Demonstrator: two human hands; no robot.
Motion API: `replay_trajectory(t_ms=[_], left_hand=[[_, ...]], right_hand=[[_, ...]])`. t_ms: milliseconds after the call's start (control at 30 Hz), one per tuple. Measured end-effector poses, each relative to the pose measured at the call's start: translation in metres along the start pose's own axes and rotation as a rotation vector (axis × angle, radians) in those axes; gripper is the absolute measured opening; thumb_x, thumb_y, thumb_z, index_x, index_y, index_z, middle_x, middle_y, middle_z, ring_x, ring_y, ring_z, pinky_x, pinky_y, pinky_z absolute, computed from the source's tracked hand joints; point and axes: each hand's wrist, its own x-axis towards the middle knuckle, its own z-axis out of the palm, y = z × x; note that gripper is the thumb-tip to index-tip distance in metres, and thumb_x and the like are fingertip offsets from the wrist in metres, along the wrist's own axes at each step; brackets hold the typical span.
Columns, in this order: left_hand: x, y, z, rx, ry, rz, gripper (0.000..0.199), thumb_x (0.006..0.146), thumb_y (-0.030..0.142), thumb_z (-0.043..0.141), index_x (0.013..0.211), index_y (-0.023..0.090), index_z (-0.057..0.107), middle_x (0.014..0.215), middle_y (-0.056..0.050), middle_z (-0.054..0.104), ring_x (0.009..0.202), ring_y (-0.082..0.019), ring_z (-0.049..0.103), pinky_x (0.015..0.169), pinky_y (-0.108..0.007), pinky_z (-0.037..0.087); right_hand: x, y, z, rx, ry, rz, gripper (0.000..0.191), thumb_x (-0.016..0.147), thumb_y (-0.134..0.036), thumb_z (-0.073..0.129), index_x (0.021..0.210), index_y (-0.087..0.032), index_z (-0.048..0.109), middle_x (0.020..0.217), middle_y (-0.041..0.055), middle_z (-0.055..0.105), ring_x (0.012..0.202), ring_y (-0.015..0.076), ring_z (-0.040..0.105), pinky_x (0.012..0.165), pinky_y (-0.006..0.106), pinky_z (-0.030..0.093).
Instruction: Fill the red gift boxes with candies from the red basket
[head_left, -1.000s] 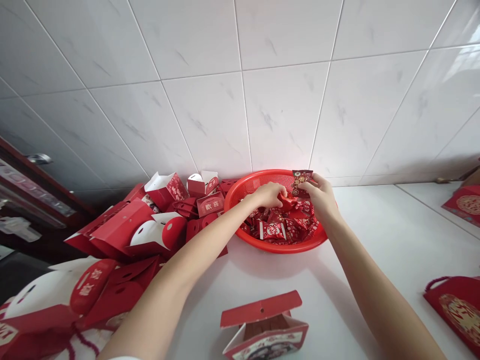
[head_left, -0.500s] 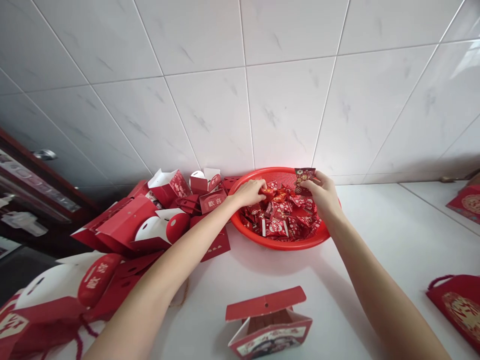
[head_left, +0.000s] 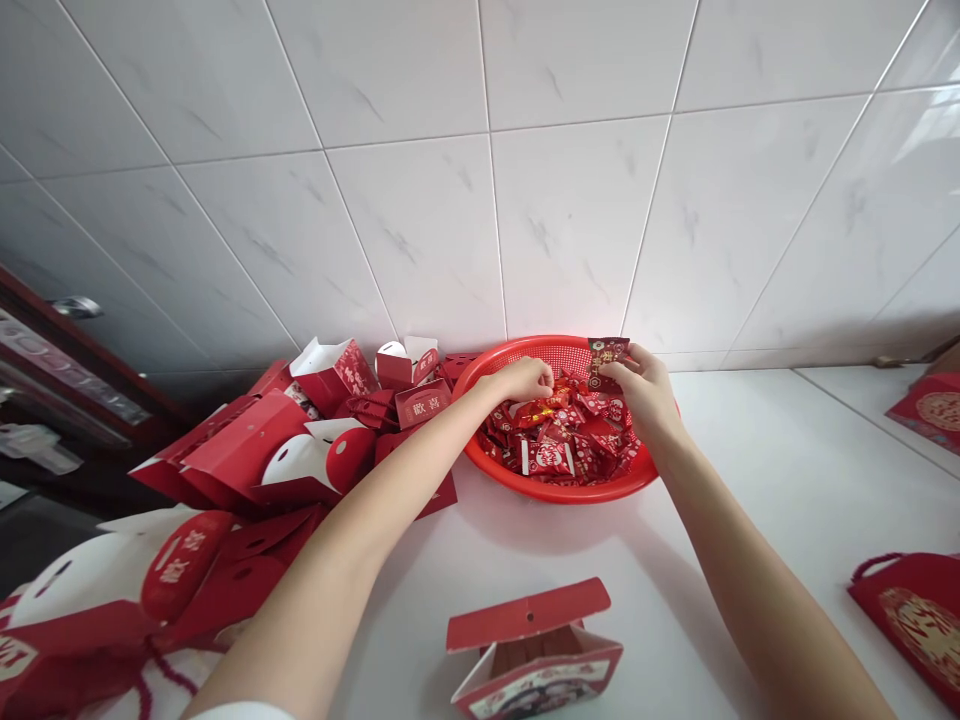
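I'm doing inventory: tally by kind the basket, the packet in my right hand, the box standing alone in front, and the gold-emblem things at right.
Red basket: 1
Dark packet in right hand: 1
Lone open box: 1
Red gold-emblem things: 2
Total: 5

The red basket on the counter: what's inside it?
A pile of small wrapped sweets, mostly red, fills the red basket. The left hand hides some at the back; whatever lies beneath the top layer is covered.
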Motion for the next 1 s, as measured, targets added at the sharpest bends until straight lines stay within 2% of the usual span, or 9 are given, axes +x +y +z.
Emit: replay_trajectory(t_ms=[100, 267, 367, 500, 600, 700, 833, 1000], left_hand=[[0.02, 0.006, 0.008, 0.004, -0.022, 0.019, 0.012, 0.072, 0.019, 0.069, 0.081, 0.021, 0.074, 0.095, -0.002, 0.076, 0.088, -0.018, 0.067, 0.072, -0.023, 0.046], [0.032, 0.003, 0.02, -0.023, -0.014, -0.018, 0.011, 0.056, 0.017, 0.076, 0.058, 0.02, 0.066, 0.069, -0.002, 0.069, 0.071, -0.018, 0.062, 0.063, -0.026, 0.042], [0.026, -0.005, 0.016, -0.089, 0.056, -0.042, 0.019, 0.056, 0.02, 0.078, 0.052, 0.02, 0.059, 0.058, 0.001, 0.06, 0.062, -0.016, 0.056, 0.06, -0.027, 0.037], [0.017, -0.012, 0.004, -0.223, 0.217, -0.057, 0.031, 0.062, 0.02, 0.075, 0.047, 0.02, 0.048, 0.051, 0.004, 0.048, 0.058, -0.014, 0.047, 0.06, -0.029, 0.031], [0.013, -0.011, -0.001, -0.366, 0.325, -0.044, 0.029, 0.066, 0.02, 0.073, 0.05, 0.019, 0.048, 0.053, 0.006, 0.048, 0.06, -0.013, 0.046, 0.062, -0.029, 0.03], [0.01, -0.009, -0.001, -0.524, 0.37, -0.024, 0.025, 0.065, 0.019, 0.074, 0.053, 0.018, 0.052, 0.055, 0.006, 0.051, 0.061, -0.012, 0.047, 0.064, -0.028, 0.033], [0.008, -0.009, 0.001, -0.733, 0.395, -0.023, 0.02, 0.061, 0.019, 0.081, 0.061, 0.016, 0.061, 0.06, 0.005, 0.058, 0.064, -0.013, 0.053, 0.067, -0.028, 0.039], [-0.001, -0.004, 0.002, -0.983, 0.378, -0.036, 0.029, 0.059, 0.024, 0.089, 0.071, 0.015, 0.064, 0.072, 0.001, 0.067, 0.071, -0.015, 0.063, 0.075, -0.03, 0.048]], right_hand=[[0.0, 0.0, -0.001, 0.008, -0.01, -0.011, 0.019, 0.065, -0.026, 0.069, 0.082, -0.022, 0.063, 0.074, -0.0012, 0.07, 0.067, 0.0168, 0.065, 0.062, 0.03, 0.056], [0.0, 0.0, 0.0, 0.008, 0.008, -0.012, 0.018, 0.063, -0.027, 0.07, 0.08, -0.022, 0.063, 0.072, -0.0017, 0.07, 0.066, 0.0168, 0.065, 0.059, 0.029, 0.055], [0.001, 0.0, 0.001, 0.018, 0.019, -0.004, 0.02, 0.062, -0.027, 0.07, 0.081, -0.022, 0.064, 0.072, -0.0014, 0.071, 0.064, 0.0169, 0.065, 0.058, 0.029, 0.055], [0.002, 0.001, 0.001, 0.03, 0.016, -0.006, 0.021, 0.06, -0.027, 0.07, 0.08, -0.022, 0.064, 0.072, -0.0012, 0.071, 0.063, 0.017, 0.065, 0.056, 0.029, 0.055], [0.002, 0.002, 0.0, 0.033, 0.009, -0.015, 0.021, 0.061, -0.027, 0.07, 0.08, -0.022, 0.064, 0.072, -0.0014, 0.071, 0.064, 0.0168, 0.065, 0.057, 0.028, 0.055], [0.003, 0.002, 0.0, 0.016, 0.001, -0.016, 0.021, 0.063, -0.027, 0.07, 0.082, -0.022, 0.063, 0.074, -0.0008, 0.071, 0.065, 0.0172, 0.066, 0.058, 0.029, 0.056], [0.002, 0.002, 0.001, 0.02, -0.003, -0.016, 0.02, 0.063, -0.026, 0.069, 0.082, -0.022, 0.064, 0.075, -0.0003, 0.072, 0.065, 0.017, 0.066, 0.06, 0.03, 0.057], [0.002, 0.001, 0.001, 0.035, -0.002, 0.006, 0.019, 0.061, -0.023, 0.07, 0.079, -0.023, 0.065, 0.075, -0.0006, 0.072, 0.065, 0.0167, 0.066, 0.059, 0.029, 0.057]])
